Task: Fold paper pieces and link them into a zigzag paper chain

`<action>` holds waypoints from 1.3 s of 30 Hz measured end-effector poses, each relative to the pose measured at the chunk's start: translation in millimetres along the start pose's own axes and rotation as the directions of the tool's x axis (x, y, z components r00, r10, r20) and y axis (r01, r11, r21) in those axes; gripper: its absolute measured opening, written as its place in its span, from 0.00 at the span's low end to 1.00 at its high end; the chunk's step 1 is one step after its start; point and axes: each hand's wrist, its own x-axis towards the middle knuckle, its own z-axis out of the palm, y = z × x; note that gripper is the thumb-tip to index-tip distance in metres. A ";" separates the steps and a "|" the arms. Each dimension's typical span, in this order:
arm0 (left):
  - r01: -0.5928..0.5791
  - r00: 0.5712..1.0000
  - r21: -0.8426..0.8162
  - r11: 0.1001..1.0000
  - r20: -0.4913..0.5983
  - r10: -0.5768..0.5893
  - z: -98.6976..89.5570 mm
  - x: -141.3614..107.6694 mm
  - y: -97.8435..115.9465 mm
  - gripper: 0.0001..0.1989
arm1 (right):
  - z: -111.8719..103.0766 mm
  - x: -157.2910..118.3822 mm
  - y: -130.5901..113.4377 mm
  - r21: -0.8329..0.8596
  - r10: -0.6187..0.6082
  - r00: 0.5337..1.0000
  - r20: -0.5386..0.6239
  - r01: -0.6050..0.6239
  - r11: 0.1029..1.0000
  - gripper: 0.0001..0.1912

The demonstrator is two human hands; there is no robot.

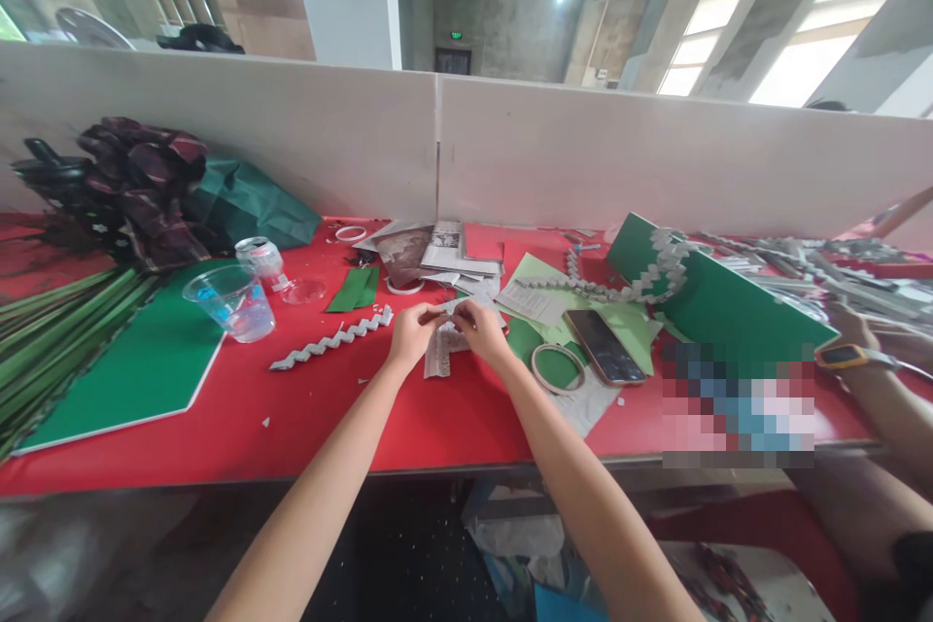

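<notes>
Pointing a printed paper strip's (437, 358) free end toward the near edge of the red worktop (452, 428), with its long axis roughly front to back. Pinching its far part in a closed grip of left hand (417, 332) and right hand (477, 326), with fingertips close together. Reaching forward with converging forearms, between a zigzag paper chain (331, 341) and a tape roll (540, 370).

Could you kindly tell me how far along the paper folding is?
The short zigzag chain and longer zigzag chain look folded. The left hand and right hand hold a paper strip, its lower end loose. Printed sheets lying flat behind may be left; the total needed isn't shown.
</notes>
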 end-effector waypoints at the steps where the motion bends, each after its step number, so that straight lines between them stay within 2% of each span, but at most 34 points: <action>1: 0.002 1.000 0.002 1.000 -0.009 -0.002 -1.0 0.8 -1.2 0.10 | -0.1 0.0 -0.8 0.020 -0.001 1.000 0.003 0.001 1.000 0.04; 5: -0.010 1.000 0.014 1.000 -0.012 0.010 -3.5 2.0 -4.0 0.08 | 1.0 -0.2 -2.8 0.095 -0.003 0.999 0.033 -0.001 0.995 0.06; 10: -0.011 0.996 0.020 1.000 0.084 0.009 -0.2 0.6 -6.5 0.07 | 1.7 -1.4 0.6 0.004 -0.014 0.999 0.029 0.013 1.000 0.04; 12: -0.032 0.996 0.012 0.999 0.088 0.031 0.4 -0.4 -5.5 0.07 | 1.6 -1.7 1.1 0.030 -0.012 1.000 0.014 0.012 0.999 0.04; 18: -0.090 0.995 0.070 0.993 -0.037 0.093 -3.4 -3.1 2.1 0.11 | 2.3 -1.0 1.5 0.317 0.054 0.993 0.106 -0.085 0.945 0.07; 21: -0.039 0.998 0.038 0.998 -0.055 0.041 -4.9 -2.4 3.4 0.12 | 1.3 -0.1 1.9 0.437 0.087 0.986 0.139 -0.140 0.888 0.09; 24: 0.043 0.998 -0.098 0.994 -0.030 -0.046 -4.4 -2.0 4.0 0.16 | 0.5 0.1 0.9 0.486 0.086 0.988 0.126 -0.137 0.863 0.10; 27: 0.084 0.996 -0.224 0.971 0.040 -0.077 -2.1 -3.4 5.9 0.19 | 1.4 -0.7 -0.5 0.444 0.034 0.995 0.093 -0.073 0.893 0.11; 33: 0.156 0.982 -0.298 0.942 0.149 -0.115 2.0 -6.8 10.1 0.25 | 3.5 -4.4 -2.5 0.211 -0.059 0.996 0.062 0.045 0.976 0.19; 36: 0.177 0.978 -0.326 0.929 0.164 -0.129 1.9 -6.6 10.3 0.28 | 2.4 -5.4 -5.2 0.156 -0.057 0.996 0.074 0.045 0.987 0.21; 39: 0.160 0.983 -0.326 0.932 0.144 -0.119 0.8 -5.9 10.6 0.28 | 1.0 -5.3 -7.8 0.118 -0.054 0.996 0.077 0.044 0.992 0.16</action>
